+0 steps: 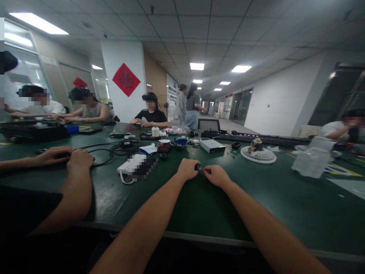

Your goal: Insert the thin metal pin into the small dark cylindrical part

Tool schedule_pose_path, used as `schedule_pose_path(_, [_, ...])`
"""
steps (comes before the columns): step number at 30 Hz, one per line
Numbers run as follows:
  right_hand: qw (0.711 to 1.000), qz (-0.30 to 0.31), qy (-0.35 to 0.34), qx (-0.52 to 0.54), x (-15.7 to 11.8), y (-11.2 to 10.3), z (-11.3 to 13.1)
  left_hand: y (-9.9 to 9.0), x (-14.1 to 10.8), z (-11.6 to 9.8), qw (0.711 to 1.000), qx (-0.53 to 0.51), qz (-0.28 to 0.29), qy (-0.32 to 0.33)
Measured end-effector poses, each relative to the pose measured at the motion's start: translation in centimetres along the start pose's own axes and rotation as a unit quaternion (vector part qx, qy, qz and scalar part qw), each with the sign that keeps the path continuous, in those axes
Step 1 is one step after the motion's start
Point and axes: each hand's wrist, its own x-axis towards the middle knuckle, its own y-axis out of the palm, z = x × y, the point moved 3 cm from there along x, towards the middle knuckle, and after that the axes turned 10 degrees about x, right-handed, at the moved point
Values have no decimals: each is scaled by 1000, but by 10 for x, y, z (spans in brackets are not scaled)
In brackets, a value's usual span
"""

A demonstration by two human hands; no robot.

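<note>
Over the green table (222, 213), my left hand (186, 169) is closed around a small dark cylindrical part (197, 166), its round end facing right. My right hand (219, 176) is close beside it, thumb and fingers pinched on a thin pointed piece (203, 169) that reaches to the round end of the part. Whether the thin piece is a tool or a wire is too small to tell. My left fingers hide most of the dark part.
Left of me, a co-worker's hands (80, 156) rest near black cables (110, 150). A white device (131, 164), a grey-white box (212, 145), a white fan grille (258, 155) and a clear plastic bag (313, 158) lie around. A long black strip (256, 137) spans the back.
</note>
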Motion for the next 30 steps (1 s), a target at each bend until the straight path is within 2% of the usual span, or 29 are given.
schedule_pose_path(30, [1000, 20, 18, 0, 0, 1, 0, -5, -2, -2, 1000, -14, 2, 11])
